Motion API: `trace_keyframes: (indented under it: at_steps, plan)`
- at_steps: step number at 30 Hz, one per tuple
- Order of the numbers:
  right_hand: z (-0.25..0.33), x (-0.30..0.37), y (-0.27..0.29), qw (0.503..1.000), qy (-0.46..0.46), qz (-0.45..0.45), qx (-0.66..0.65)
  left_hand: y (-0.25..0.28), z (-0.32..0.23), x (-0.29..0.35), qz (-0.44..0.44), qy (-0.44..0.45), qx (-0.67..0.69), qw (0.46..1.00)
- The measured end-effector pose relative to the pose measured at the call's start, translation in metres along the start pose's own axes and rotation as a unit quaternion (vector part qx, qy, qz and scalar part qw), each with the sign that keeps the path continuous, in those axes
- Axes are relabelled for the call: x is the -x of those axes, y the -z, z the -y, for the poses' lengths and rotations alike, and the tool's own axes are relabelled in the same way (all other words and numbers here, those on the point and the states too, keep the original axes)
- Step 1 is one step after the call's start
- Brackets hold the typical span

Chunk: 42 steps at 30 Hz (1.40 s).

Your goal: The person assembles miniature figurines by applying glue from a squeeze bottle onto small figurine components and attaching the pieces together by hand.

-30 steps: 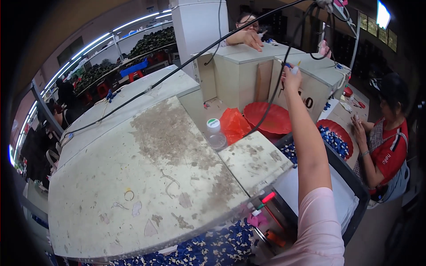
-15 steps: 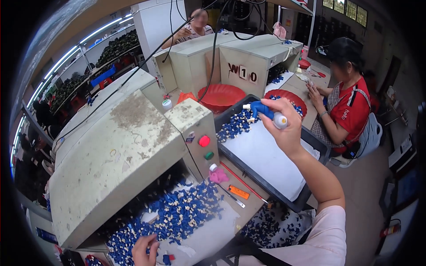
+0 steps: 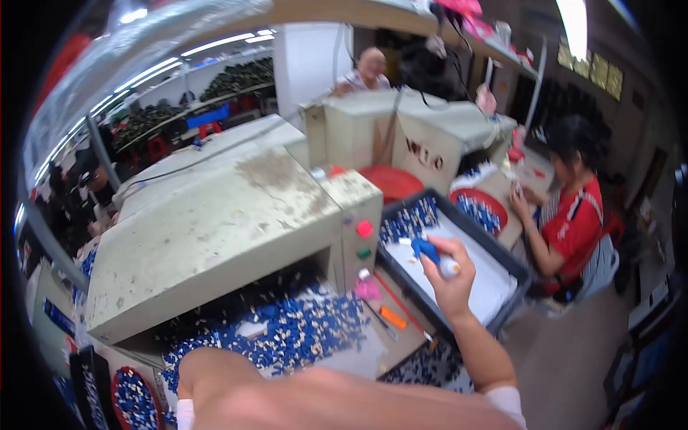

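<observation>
Gripping blue pc (image 3: 425,249) + white bottle (image 3: 449,269) w/ R fingers (image 3: 456,249), over right tray (image 3: 493,244); could drop both if loosened. Can't tell L fingers.

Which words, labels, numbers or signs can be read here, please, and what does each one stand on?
Pale cabinet at the back: a short row of large dark characters, partly legible; I will not copy them out.
Black object at lower left: white lettering, too blurred to read.
Co-worker's red sleeve: small pale marks, too small and blurred to read.
Any other marks are too small or blurred to make out.
</observation>
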State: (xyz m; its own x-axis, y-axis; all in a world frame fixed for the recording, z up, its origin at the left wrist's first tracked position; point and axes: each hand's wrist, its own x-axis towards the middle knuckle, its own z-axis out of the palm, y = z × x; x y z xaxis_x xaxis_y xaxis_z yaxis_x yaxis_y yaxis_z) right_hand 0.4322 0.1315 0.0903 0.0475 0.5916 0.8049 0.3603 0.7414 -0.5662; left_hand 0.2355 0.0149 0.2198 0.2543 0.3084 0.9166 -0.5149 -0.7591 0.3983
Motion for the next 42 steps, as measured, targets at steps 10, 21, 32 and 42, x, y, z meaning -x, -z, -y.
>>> trace_keyframes:
  at_steps: [10, 21, 32, 42]
  plan:
    - [0.008, -0.008, -0.024, 0.977, -0.127, 0.039, -0.164, -0.013, -0.038, 0.011, 0.004, -0.043, -0.08, 0.996]
    - [0.007, -0.002, -0.044, 0.991, -0.071, 0.048, -0.1, 0.024, -0.071, 0.023, 0.083, 0.064, -0.024, 0.994]
    - [0.067, 0.042, -0.097, 0.827, -0.258, -0.034, -0.499, 0.033, 0.064, 0.081, -0.334, 0.342, -0.085, 0.874]
    - [0.082, 0.043, -0.101, 0.801, -0.238, -0.058, -0.546, 0.063, 0.054, 0.042, -0.355, 0.342, -0.066, 0.867]
